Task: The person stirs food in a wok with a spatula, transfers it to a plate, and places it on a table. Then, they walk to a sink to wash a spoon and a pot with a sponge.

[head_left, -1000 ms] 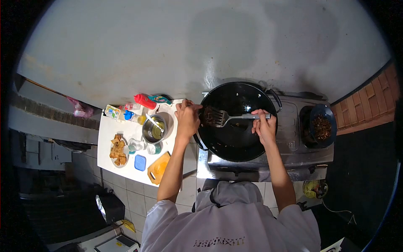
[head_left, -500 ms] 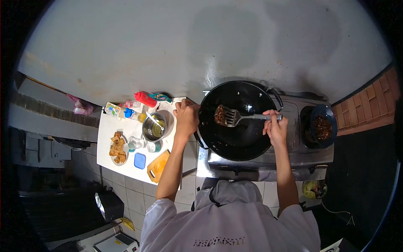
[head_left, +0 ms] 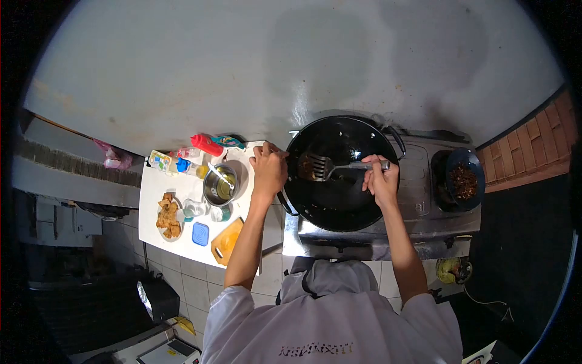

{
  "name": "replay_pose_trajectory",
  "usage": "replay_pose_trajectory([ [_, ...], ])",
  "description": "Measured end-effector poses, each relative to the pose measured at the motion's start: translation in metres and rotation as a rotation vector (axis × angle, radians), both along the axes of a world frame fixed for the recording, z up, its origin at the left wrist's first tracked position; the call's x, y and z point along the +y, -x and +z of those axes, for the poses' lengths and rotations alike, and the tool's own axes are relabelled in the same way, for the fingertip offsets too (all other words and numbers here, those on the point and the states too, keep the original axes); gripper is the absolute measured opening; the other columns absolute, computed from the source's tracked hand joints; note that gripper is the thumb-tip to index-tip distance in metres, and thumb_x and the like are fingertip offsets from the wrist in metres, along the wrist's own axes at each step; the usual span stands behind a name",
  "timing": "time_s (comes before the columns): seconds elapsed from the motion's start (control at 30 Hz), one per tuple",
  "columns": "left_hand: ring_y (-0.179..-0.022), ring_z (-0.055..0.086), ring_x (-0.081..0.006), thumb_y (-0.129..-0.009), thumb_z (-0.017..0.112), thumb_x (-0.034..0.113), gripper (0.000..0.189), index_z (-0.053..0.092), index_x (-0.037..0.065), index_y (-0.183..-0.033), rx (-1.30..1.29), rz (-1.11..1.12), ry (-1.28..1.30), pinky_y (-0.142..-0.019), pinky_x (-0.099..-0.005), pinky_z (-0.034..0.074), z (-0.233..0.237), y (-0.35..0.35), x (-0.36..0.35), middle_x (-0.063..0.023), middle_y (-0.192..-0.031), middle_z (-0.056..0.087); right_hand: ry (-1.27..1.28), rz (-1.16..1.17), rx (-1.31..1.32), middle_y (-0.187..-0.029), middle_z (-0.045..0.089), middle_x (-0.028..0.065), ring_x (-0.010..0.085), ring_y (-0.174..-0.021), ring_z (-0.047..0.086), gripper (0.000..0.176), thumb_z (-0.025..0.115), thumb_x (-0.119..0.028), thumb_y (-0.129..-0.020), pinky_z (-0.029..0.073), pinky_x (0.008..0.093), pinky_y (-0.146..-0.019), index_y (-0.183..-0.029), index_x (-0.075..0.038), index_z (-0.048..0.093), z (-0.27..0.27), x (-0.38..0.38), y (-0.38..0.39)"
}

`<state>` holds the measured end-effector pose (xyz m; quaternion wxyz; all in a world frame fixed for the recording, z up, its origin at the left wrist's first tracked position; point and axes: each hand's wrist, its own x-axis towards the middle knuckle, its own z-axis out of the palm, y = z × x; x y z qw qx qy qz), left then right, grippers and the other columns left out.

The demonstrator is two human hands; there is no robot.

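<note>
A large black wok (head_left: 345, 209) sits on the metal stove (head_left: 415, 182). My right hand (head_left: 382, 183) is closed round the handle of a slotted spatula (head_left: 321, 168), whose head is low inside the wok at its left side. Dark brown food bits (head_left: 305, 167) lie by the spatula's head, partly hidden by it. At the wok's left rim is my left hand (head_left: 268, 170), its fingers bent; whether they grip the rim cannot be made out.
On the right burner stands a smaller pan (head_left: 478, 176) with brown food. The white table (head_left: 151, 200) at left bears a metal pot (head_left: 212, 191), a plate of fried pieces (head_left: 169, 216), a red bottle (head_left: 207, 144), a blue lid (head_left: 200, 234) and a cutting board (head_left: 227, 241).
My right hand has moved left and slightly down with the spatula. The spatula's head shifted left, and the brown food that was heaped on it now lies in the wok's left side.
</note>
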<state>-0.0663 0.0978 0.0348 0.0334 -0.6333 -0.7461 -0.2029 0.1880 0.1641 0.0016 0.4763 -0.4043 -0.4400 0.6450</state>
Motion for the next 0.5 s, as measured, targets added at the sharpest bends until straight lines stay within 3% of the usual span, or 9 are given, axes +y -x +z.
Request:
replay_pose_trajectory([
  [0.17, -0.093, 0.043, -0.0292, -0.067, 0.059, 0.004, 0.024, 0.070, 0.009, -0.088, 0.089, -0.016, -0.011, -0.074, -0.0411, 0.034, -0.0029, -0.0035, 0.0049, -0.0100, -0.097, 0.051, -0.010, -0.013, 0.060, -0.044, 0.043, 0.0028, 0.0050, -0.030, 0.032, 0.029, 0.044, -0.021, -0.095, 0.035, 0.0230, -0.032, -0.087, 0.002, 0.058, 0.0043, -0.0029, 0.0098],
  [0.23, -0.103, 0.041, -0.0366, -0.073, 0.058, 0.008, 0.026, 0.069, 0.013, -0.096, 0.081, 0.001, 0.139, -0.079, -0.0478, 0.037, -0.0021, -0.0031, 0.0065, -0.0125, -0.108, 0.049, -0.004, -0.015, 0.069, -0.045, 0.043, 0.0030, 0.0049, -0.030, 0.032, 0.029, 0.043, -0.021, -0.096, 0.035, 0.0229, -0.032, -0.087, 0.002, 0.058, 0.0038, -0.0036, 0.0108],
  [0.37, -0.103, 0.041, -0.0367, -0.073, 0.058, 0.009, 0.024, 0.069, 0.013, -0.094, 0.063, -0.013, 0.142, -0.079, -0.0476, 0.037, -0.0018, -0.0036, 0.0075, -0.0132, -0.108, 0.049, 0.027, -0.006, 0.081, -0.048, 0.046, 0.0037, 0.0048, -0.030, 0.032, 0.029, 0.042, -0.021, -0.096, 0.036, 0.0227, -0.032, -0.087, 0.002, 0.057, 0.0037, -0.0043, 0.0102],
  [0.43, -0.094, 0.043, -0.0297, -0.066, 0.059, 0.004, 0.026, 0.070, 0.010, -0.089, 0.079, -0.038, 0.035, -0.074, -0.0413, 0.034, -0.0042, -0.0042, 0.0088, -0.0104, -0.097, 0.050, 0.028, -0.004, 0.088, -0.048, 0.046, 0.0039, 0.0048, -0.030, 0.032, 0.029, 0.042, -0.021, -0.096, 0.036, 0.0226, -0.032, -0.087, 0.002, 0.057, 0.0026, -0.0046, 0.0099],
  [0.5, -0.094, 0.043, -0.0298, -0.066, 0.059, 0.004, 0.027, 0.070, 0.010, -0.090, 0.069, -0.049, 0.039, -0.074, -0.0413, 0.035, -0.0044, -0.0050, 0.0079, -0.0102, -0.097, 0.050, 0.029, -0.003, 0.095, -0.048, 0.046, 0.0041, 0.0048, -0.030, 0.032, 0.029, 0.042, -0.021, -0.096, 0.036, 0.0226, -0.032, -0.088, 0.002, 0.057, 0.0024, -0.0046, 0.0100],
])
